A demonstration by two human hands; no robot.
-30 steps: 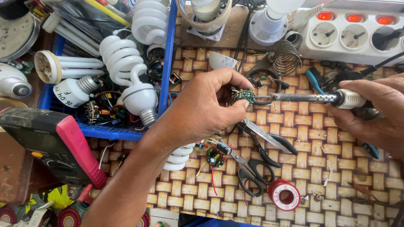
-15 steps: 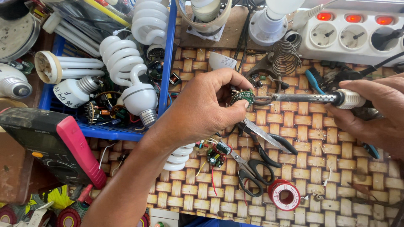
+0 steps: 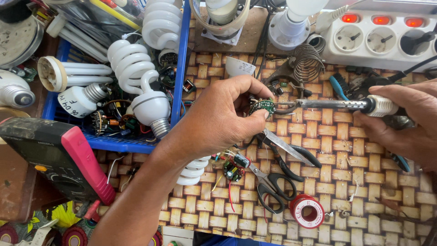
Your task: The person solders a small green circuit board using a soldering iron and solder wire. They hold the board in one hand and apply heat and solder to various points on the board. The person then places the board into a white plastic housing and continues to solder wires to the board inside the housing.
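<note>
My left hand [image 3: 218,120] pinches a small round green circuit board [image 3: 262,106] between thumb and fingers, above a woven mat [image 3: 355,182]. My right hand [image 3: 407,120] grips the handle of a soldering iron [image 3: 339,104], whose metal tip touches the board's right edge. Under my left wrist lies a spiral lamp tube [image 3: 193,169] next to a small board with components [image 3: 233,167]. Black-handled scissors [image 3: 273,175] lie open just below the board.
A blue tray [image 3: 181,68] at the left holds several spiral lamps [image 3: 141,86] and lamp parts. A red and black multimeter [image 3: 59,157] lies at the lower left. A white power strip [image 3: 382,38] with lit red switches, a coiled iron stand [image 3: 308,61] and a solder reel [image 3: 307,212] are nearby.
</note>
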